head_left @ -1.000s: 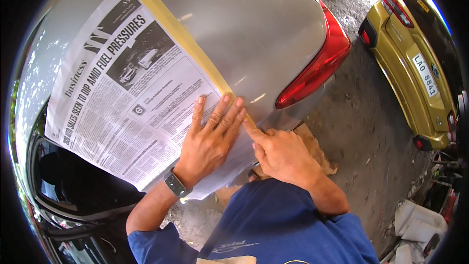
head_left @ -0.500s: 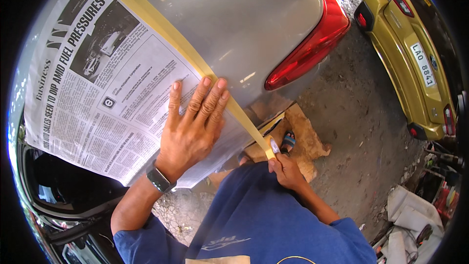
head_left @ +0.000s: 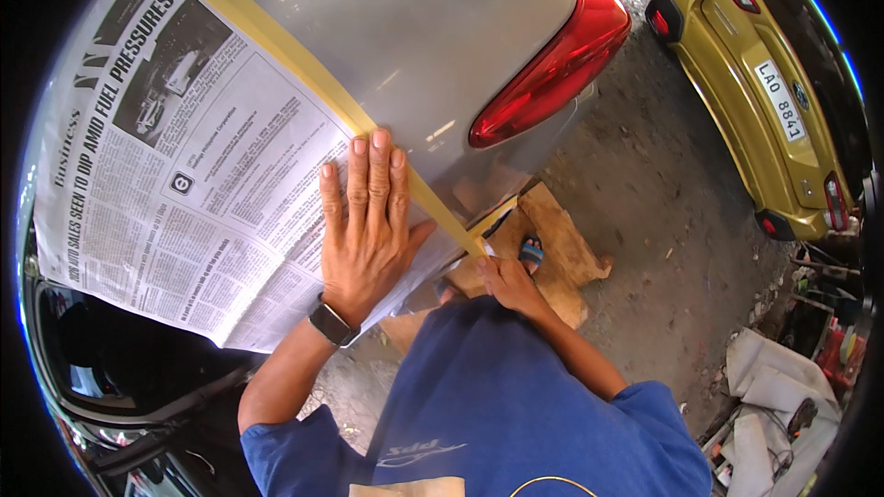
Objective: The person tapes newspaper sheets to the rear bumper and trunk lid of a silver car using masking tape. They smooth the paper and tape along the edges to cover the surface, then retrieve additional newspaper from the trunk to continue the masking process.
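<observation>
A sheet of newspaper [head_left: 262, 161] lies over the grey car body panel [head_left: 387, 28]. Yellow masking tape [head_left: 290, 55] runs along its edge in a long strip toward my body. My left hand [head_left: 366, 230], with a watch on the wrist, lies flat on the paper, its fingertips touching the tape's edge. Low in front of my body, my right hand [head_left: 512, 283] is closed at the near end of the strip, gripping the tape roll, which its fingers mostly hide. Between the hands the tape is stretched straight.
A red tail light [head_left: 557, 55] sits on the panel's right side. Cardboard [head_left: 566, 258] and a sandalled foot [head_left: 531, 254] are below. A gold car [head_left: 746, 120] stands at right, a dark car [head_left: 101, 359] at lower left. Scrap parts [head_left: 773, 396] pile up at lower right.
The view has shifted, moving the car and paper slightly left and up. My left hand has turned more upright, its fingers closer together. The roll is now more hidden by my right hand.
</observation>
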Available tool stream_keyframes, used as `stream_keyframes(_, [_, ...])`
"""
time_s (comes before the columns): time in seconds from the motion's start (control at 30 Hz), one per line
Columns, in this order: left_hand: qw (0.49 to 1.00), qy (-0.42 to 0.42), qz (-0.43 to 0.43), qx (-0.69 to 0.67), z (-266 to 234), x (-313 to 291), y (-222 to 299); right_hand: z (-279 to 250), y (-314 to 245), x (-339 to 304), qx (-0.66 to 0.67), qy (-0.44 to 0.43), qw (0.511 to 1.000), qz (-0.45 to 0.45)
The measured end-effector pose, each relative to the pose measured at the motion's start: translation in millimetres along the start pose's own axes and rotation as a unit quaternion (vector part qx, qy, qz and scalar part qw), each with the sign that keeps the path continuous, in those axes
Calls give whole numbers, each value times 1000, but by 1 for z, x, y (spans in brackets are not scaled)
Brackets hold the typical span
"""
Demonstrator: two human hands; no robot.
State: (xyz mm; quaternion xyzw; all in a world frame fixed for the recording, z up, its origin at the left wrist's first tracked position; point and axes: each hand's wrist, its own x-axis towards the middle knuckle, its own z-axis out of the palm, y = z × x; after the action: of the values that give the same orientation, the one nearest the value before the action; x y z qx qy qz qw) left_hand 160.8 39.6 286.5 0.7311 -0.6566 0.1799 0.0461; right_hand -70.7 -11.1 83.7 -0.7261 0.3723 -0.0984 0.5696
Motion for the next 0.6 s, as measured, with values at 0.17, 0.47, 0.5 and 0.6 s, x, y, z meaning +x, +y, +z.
stream_keyframes(0.17, [996, 14, 34, 82, 22, -14, 13, 1, -9, 11, 21, -30, 996, 85])
stream_keyframes(0.47, [969, 34, 82, 232, 64, -40, 34, -10, -36, 23, 2, -74, 989, 130])
stream_keyframes(0.5, [967, 33, 85, 239, 67, -41, 36, -11, -39, 25, -5, -72, 988, 137])
stream_keyframes(0.6, [957, 14, 111, 266, 73, -45, 39, -14, -46, 32, -3, -77, 985, 156])
